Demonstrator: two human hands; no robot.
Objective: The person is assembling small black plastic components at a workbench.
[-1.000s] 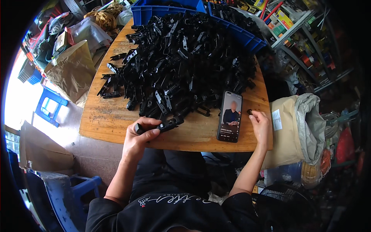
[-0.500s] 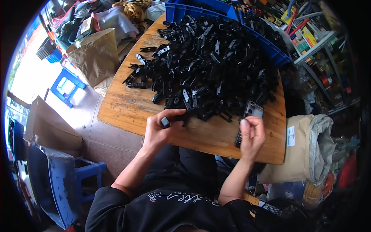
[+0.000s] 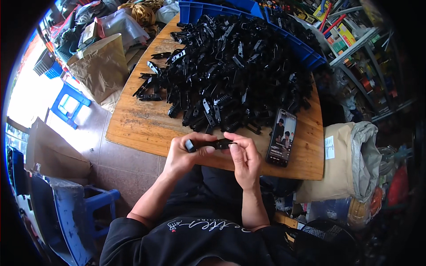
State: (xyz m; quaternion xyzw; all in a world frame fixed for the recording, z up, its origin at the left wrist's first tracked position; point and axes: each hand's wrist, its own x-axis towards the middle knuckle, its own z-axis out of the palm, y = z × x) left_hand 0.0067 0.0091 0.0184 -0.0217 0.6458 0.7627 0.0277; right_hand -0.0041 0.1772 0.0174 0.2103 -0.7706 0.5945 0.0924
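Note:
Just over the table's near edge, my left hand (image 3: 183, 154) pinches a small black clip-like plastic part (image 3: 220, 144). The thumb and fingers of my right hand (image 3: 244, 157) close on the part's right end, so both hands hold it level between them. A small dark block with a pale square face (image 3: 190, 145) sits at my left fingers; how it is attached cannot be seen. Beyond my hands spreads a large heap of similar black parts (image 3: 230, 75), some with silvery metal pieces. To the right of my right hand lies a phone (image 3: 281, 137) with its screen lit.
The wooden table (image 3: 142, 119) carries the heap. Blue plastic crates (image 3: 213, 12) stand along its far side. A brown paper sack (image 3: 339, 155) is at the right, another paper bag (image 3: 102, 66) at the far left. Blue stools (image 3: 71, 104) and a crammed shelf (image 3: 355, 48) flank the table.
My right hand has moved left from over the phone to the black part in my left hand and now grips its end. The phone is uncovered. The view has shifted slightly.

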